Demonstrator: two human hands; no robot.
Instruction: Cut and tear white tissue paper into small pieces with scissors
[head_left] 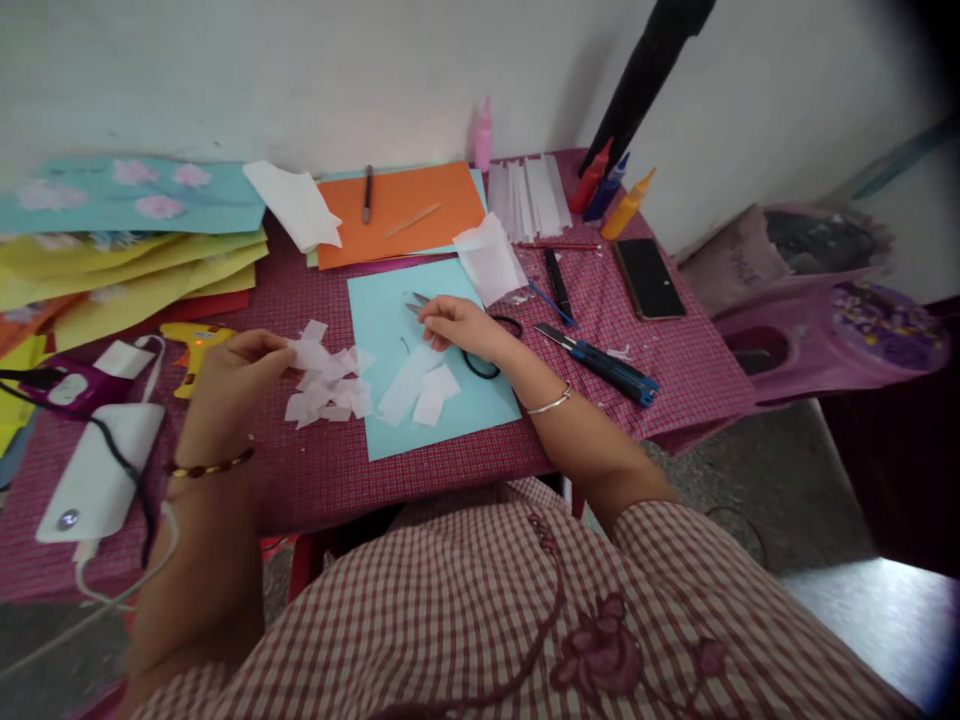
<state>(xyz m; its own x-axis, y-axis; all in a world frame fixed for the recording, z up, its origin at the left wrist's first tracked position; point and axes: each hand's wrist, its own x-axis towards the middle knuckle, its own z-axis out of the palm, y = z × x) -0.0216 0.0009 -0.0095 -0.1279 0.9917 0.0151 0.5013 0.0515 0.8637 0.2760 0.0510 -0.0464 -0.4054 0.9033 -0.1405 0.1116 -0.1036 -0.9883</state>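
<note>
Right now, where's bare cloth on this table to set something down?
Near edge of the red checked tablecloth, between left hand and light blue paper sheet; also right of the blue-handled utility knife, in front of the black phone. Back right is crowded: coloured squeeze bottles, white paper strips.

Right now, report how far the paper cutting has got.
Done: a pile of small white pieces lies at the left edge of the blue sheet. In hand: the left hand pinches one white piece; the right hand rests on the scissors. Left, it seems: larger white pieces and the white strips at the back.
</note>
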